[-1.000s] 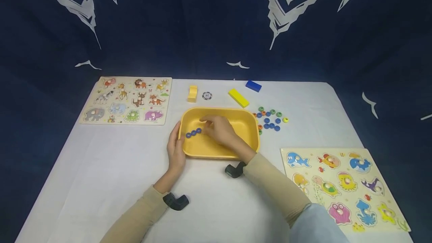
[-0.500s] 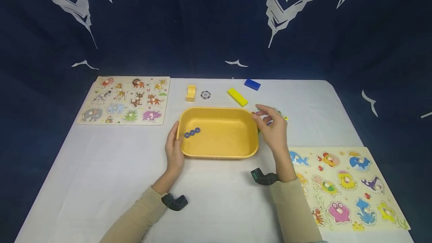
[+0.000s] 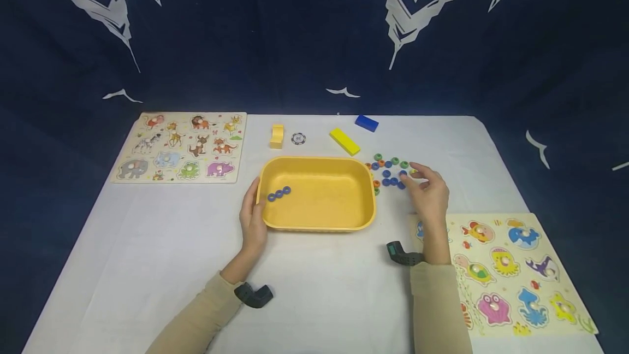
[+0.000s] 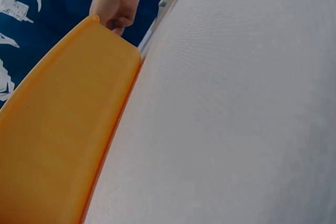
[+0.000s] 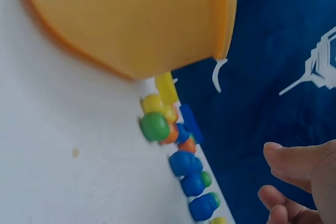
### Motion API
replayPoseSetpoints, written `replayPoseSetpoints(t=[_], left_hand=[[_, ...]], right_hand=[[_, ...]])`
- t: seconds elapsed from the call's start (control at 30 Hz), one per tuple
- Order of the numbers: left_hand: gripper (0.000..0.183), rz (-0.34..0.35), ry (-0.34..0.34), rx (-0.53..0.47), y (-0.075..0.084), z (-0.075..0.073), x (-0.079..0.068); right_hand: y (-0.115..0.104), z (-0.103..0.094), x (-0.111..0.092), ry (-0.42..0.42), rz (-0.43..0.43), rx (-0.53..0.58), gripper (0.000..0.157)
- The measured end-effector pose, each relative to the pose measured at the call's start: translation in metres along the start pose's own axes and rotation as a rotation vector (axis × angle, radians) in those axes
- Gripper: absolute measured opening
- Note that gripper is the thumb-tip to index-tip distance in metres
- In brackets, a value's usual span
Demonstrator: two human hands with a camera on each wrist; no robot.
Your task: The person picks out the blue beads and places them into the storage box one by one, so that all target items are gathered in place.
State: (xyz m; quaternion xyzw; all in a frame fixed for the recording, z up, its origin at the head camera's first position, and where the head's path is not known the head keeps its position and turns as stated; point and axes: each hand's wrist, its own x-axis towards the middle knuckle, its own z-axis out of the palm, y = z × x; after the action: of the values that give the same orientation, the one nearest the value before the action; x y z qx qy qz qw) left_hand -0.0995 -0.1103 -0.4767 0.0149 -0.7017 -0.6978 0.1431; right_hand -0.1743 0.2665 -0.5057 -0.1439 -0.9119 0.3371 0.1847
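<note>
A yellow plastic tray (image 3: 324,201) stands at the middle of the table, with several blue beads (image 3: 279,194) in a short slanting row at its left end. My left hand (image 3: 253,225) holds the tray's left end, fingers along the outer wall and thumb by the rim; the left wrist view does not show this hand. Right of the tray lie loose blue, green, orange and yellow beads (image 3: 386,174). At their right edge is my right hand (image 3: 428,195), its thumb and fingers apart, partly covering some beads. The right wrist view shows its fingers (image 5: 294,161) with nothing between them.
An animal puzzle board (image 3: 179,147) lies at the back left, a sea-animal puzzle board (image 3: 506,275) at the front right, partly under my right forearm. Behind the tray are a yellow arched block (image 3: 277,136), a chip (image 3: 298,139), a yellow block (image 3: 344,141) and a blue block (image 3: 366,123).
My right hand has left the tray's inside and moved right, over the loose beads to their right edge. The left hand and the beads in the tray stay put.
</note>
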Motion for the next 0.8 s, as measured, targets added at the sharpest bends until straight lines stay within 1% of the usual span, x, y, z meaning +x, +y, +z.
replayPoseSetpoints(t=[0.1, 0.2, 0.3, 0.4, 0.5, 0.6, 0.73, 0.8], left_hand=[[0.051, 0.001, -0.001, -0.001, 0.000, 0.000, 0.000], [0.051, -0.013, -0.003, -0.007, 0.002, 0.000, 0.000], [0.051, -0.023, -0.007, -0.018, 0.011, 0.001, -0.001], [0.051, -0.028, -0.013, -0.022, 0.022, 0.002, -0.002], [0.051, -0.027, -0.020, -0.017, 0.028, 0.003, -0.003], [0.051, -0.026, -0.023, -0.024, 0.023, 0.003, -0.002], [0.051, -0.021, -0.018, -0.023, 0.009, 0.000, 0.000], [0.051, -0.012, -0.016, -0.013, 0.003, 0.000, 0.001]], right_hand=[[-0.002, -0.002, -0.004, -0.038, 0.032, -0.029, 0.042], [-0.012, -0.008, -0.008, -0.090, 0.067, -0.078, 0.046], [-0.031, -0.019, -0.013, -0.151, 0.108, -0.088, 0.046], [-0.048, -0.028, -0.018, -0.201, 0.156, -0.073, 0.044], [-0.055, -0.031, -0.021, -0.222, 0.185, -0.077, 0.041], [-0.055, -0.030, -0.021, -0.230, 0.187, -0.097, 0.038], [-0.053, -0.027, -0.021, -0.233, 0.154, -0.131, 0.034], [-0.054, -0.028, -0.021, -0.220, 0.139, -0.142, 0.033]])
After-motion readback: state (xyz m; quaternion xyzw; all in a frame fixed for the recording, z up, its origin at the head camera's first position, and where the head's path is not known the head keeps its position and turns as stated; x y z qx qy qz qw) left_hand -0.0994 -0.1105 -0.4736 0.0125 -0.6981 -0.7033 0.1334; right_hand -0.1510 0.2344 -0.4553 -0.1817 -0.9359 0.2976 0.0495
